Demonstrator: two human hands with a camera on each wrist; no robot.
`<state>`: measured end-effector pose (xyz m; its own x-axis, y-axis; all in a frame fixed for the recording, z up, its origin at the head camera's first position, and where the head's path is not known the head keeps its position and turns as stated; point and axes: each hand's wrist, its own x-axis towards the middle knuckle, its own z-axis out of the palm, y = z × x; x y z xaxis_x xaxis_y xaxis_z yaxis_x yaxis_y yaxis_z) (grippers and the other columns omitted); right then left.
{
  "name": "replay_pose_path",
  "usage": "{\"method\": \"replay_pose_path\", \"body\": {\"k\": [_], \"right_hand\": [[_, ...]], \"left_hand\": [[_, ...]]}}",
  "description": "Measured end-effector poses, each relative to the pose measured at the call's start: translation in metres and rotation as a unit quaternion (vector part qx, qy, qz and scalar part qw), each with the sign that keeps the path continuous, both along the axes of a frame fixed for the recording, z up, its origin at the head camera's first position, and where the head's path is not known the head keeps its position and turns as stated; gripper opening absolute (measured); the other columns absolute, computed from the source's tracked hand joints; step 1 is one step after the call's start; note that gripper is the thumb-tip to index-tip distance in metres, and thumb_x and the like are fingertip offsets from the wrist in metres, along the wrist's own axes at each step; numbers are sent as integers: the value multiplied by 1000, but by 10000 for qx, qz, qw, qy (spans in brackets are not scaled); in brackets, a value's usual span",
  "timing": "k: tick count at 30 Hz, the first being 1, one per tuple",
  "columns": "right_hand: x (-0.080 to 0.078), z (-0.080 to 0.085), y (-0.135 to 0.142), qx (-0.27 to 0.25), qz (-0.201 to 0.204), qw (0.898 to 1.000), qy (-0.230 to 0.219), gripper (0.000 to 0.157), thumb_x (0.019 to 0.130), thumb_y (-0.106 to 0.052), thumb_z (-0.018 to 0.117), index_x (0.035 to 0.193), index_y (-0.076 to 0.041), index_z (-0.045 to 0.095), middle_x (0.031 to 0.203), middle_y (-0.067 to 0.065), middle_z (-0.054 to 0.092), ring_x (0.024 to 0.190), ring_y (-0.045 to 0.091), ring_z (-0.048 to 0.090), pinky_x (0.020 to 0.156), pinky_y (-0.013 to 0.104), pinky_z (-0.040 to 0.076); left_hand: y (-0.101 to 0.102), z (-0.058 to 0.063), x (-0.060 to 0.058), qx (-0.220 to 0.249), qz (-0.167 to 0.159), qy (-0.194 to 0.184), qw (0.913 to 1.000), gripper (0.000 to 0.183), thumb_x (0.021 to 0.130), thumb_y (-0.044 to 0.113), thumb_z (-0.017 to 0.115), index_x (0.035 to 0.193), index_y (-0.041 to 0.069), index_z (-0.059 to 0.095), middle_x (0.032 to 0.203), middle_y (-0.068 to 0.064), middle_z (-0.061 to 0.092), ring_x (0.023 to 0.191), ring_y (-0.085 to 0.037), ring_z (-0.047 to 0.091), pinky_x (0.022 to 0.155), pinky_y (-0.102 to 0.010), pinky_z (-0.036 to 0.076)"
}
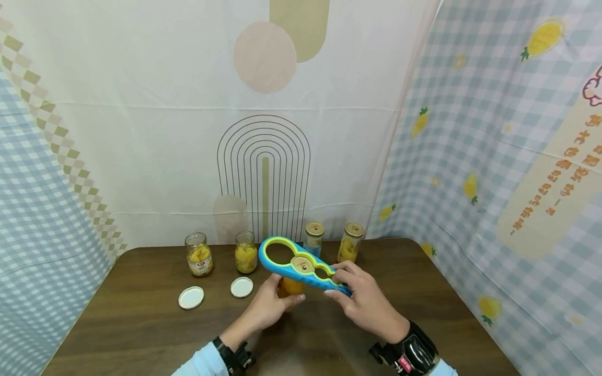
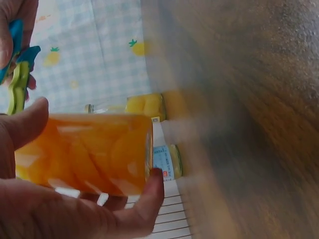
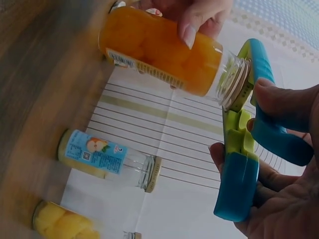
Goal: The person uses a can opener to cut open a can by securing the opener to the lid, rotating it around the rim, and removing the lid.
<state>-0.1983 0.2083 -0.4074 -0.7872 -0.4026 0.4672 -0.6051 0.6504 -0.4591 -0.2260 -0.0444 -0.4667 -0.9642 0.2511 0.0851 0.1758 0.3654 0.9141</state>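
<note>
My left hand point(image 1: 270, 305) grips a glass jar of orange fruit pieces point(image 2: 94, 154), one finger at the edge of its base. Over the jar's gold lid point(image 1: 302, 265) lies a blue and lime-green jar opener point(image 1: 282, 270) with several round openings; the lid shows within a middle one. My right hand point(image 1: 364, 300) holds the opener by its right end, thumb on one side and fingers on the other. In the right wrist view, the green inner edge of the opener meets the lid point(image 3: 239, 87). Part of the jar's label is hidden by the left hand.
Two lidless jars of yellow fruit, one at far left point(image 1: 199, 259) and one nearer point(image 1: 246, 259), stand behind two white-faced lids point(image 1: 191, 297) point(image 1: 242, 287). Two gold-lidded jars point(image 1: 313, 237) point(image 1: 350, 243) stand at the back right. Patterned cloth hangs behind the brown table point(image 1: 141, 313).
</note>
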Motion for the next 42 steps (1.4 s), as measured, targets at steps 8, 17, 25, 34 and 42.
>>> {"method": "replay_pose_path", "body": {"k": [8, 17, 25, 34, 42], "right_hand": [[-2, 9, 9, 181, 472, 9986, -145, 15, 98, -26, 79, 95, -25, 65, 127, 4, 68, 90, 5, 61, 70, 22, 50], [-6, 14, 15, 502, 950, 9939, -233, 14, 99, -29, 78, 98, -27, 64, 128, -2, 67, 100, 7, 66, 76, 22, 53], [-5, 11, 17, 433, 1201, 9910, -393, 15, 99, -23, 77, 99, -28, 64, 131, -2, 65, 101, 5, 64, 76, 22, 54], [-4, 8, 15, 436, 1141, 9923, -228, 18, 98, -19, 79, 98, -28, 63, 132, 0, 65, 100, 6, 64, 76, 22, 54], [-5, 3, 13, 61, 1079, 9939, -200, 19, 98, -20, 79, 97, -29, 62, 134, 1, 65, 100, 5, 64, 75, 23, 55]], "left_hand": [[-11, -3, -4, 175, -707, 58, 9973, 57, 94, 29, 84, 143, 11, 61, 142, -12, 68, 138, -35, 61, 118, -65, 46], [-27, -8, -5, 509, -1730, -202, 9834, 63, 97, 25, 81, 153, 15, 54, 158, -10, 58, 150, -38, 51, 123, -66, 41], [-32, -9, -7, 362, -2201, 95, 9748, 57, 99, 24, 79, 152, 20, 59, 155, -3, 62, 143, -21, 57, 122, -55, 46], [-32, -9, -6, 440, -2163, -25, 9753, 59, 99, 25, 79, 154, 18, 56, 158, -5, 59, 145, -28, 56, 122, -59, 44], [-33, -9, -6, 425, -2000, -139, 9788, 63, 100, 24, 78, 156, 17, 51, 161, -9, 54, 150, -36, 51, 122, -64, 42]]}}
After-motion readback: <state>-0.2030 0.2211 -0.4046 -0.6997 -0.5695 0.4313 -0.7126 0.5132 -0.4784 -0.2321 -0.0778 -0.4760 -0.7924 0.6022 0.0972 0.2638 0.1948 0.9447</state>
